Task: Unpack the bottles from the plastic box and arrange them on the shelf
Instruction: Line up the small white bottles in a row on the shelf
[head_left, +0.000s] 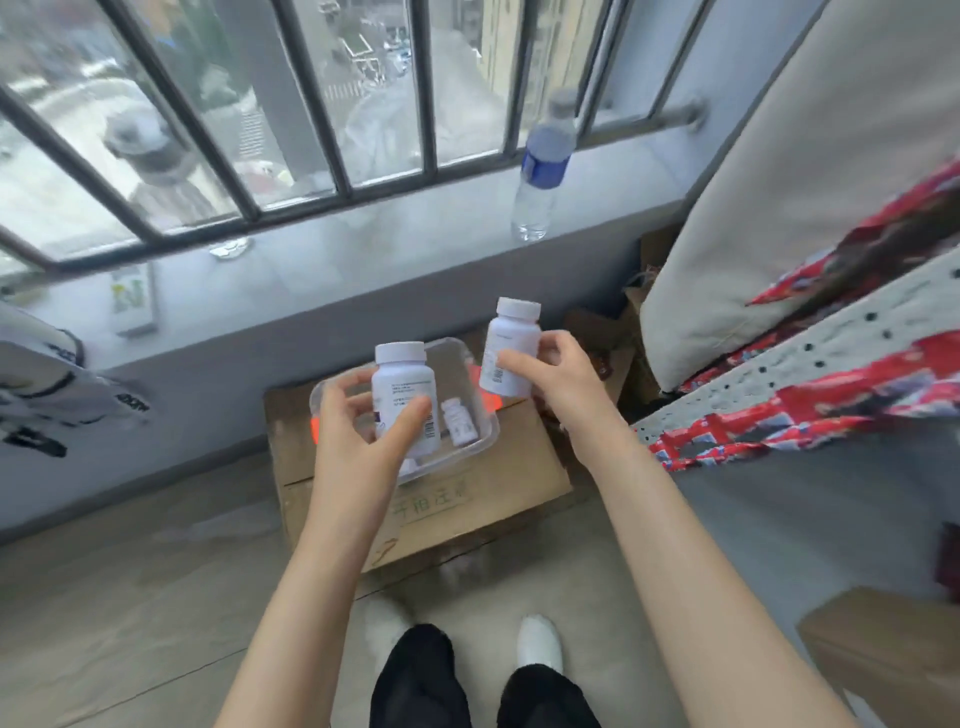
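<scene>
My left hand (363, 421) grips a white pill bottle (402, 384) with a white cap, held upright above the clear plastic box (478, 374). My right hand (550, 374) holds a second white pill bottle (506, 343) upright, just right of the box and a little higher. One small white bottle (458, 421) lies inside the box. The box has orange clips and sits on a cardboard carton (467, 493). The grey window ledge (337, 254) runs behind the box, at the foot of the barred window.
A clear water bottle with a blue label (543, 166) stands on the ledge at the right. A green-and-white carton (132, 299) lies on the ledge at the left. A mattress and red patterned cloth (779, 364) lean at the right. Another cardboard box (883, 644) sits bottom right.
</scene>
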